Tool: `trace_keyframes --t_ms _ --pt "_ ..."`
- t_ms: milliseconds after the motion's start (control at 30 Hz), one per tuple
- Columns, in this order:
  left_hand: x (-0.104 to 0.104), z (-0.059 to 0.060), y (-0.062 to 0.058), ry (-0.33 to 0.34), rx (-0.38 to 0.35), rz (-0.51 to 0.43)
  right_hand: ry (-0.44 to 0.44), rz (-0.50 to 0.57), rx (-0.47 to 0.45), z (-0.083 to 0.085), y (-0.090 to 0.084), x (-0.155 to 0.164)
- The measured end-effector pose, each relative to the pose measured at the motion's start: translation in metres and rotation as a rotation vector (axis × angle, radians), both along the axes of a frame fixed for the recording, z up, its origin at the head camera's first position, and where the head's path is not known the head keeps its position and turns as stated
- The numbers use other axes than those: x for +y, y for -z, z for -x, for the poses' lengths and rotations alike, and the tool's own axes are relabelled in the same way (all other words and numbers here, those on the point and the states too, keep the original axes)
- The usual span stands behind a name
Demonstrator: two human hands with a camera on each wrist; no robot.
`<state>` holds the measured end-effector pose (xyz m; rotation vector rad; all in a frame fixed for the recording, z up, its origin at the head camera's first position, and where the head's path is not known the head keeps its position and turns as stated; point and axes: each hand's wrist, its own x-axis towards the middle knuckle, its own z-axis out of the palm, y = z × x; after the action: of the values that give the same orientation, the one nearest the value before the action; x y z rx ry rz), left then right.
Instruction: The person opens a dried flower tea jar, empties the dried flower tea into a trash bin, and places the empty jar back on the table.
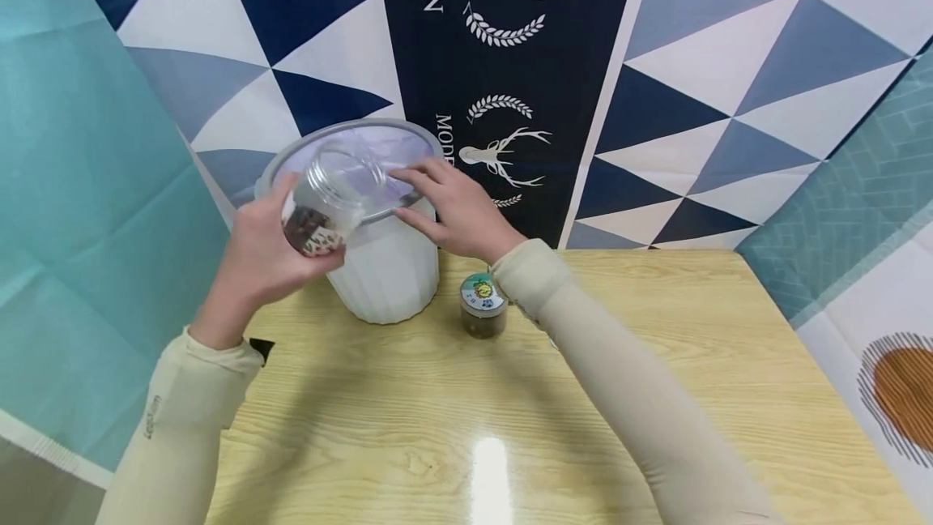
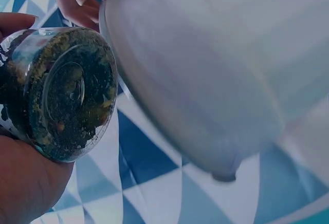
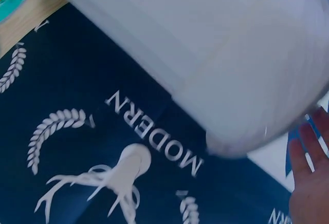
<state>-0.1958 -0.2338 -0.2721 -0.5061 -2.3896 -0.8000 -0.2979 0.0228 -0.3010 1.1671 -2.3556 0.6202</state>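
My left hand (image 1: 266,249) grips a clear jar (image 1: 331,201), its open mouth tipped toward the white bin (image 1: 386,266) with a grey rim and a pale lilac liner. Seen from its base in the left wrist view, the jar (image 2: 72,95) has dark, flaky bits inside, with some yellowish pieces. What they are, I cannot tell. Close to the bin's rim and the jar's mouth is my right hand (image 1: 462,209), fingers loosely extended and holding nothing visible. In the right wrist view, the fingers of the right hand (image 3: 313,167) are spread beside the rim.
A small round container (image 1: 483,306) with a green and white printed lid stands on the wooden table (image 1: 437,411), right of the bin. Behind the bin hangs a patterned cloth (image 1: 678,104) with triangles and deer prints. A teal cloth (image 1: 95,209) covers the left side.
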Motion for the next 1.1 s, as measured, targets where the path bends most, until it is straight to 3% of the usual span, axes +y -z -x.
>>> trace_keyframes --t_ms 200,333,533,833,1100 --pt "-0.016 0.02 -0.018 -0.082 -0.01 -0.001 -0.02 -0.085 0.024 0.01 0.005 -0.029" --pt "-0.022 0.031 -0.021 -0.12 -0.033 0.001 -0.014 -0.145 0.075 0.016 0.011 -0.034" --pt "-0.029 0.045 -0.024 -0.164 -0.027 0.054 -0.046 -0.118 0.117 0.021 0.014 -0.034" --pt "-0.043 0.064 -0.045 -0.237 -0.037 0.127 -0.085 -0.095 0.158 0.016 0.016 -0.024" --pt "-0.049 0.077 -0.046 -0.257 0.021 0.199 -0.096 -0.113 0.156 0.007 0.015 -0.01"
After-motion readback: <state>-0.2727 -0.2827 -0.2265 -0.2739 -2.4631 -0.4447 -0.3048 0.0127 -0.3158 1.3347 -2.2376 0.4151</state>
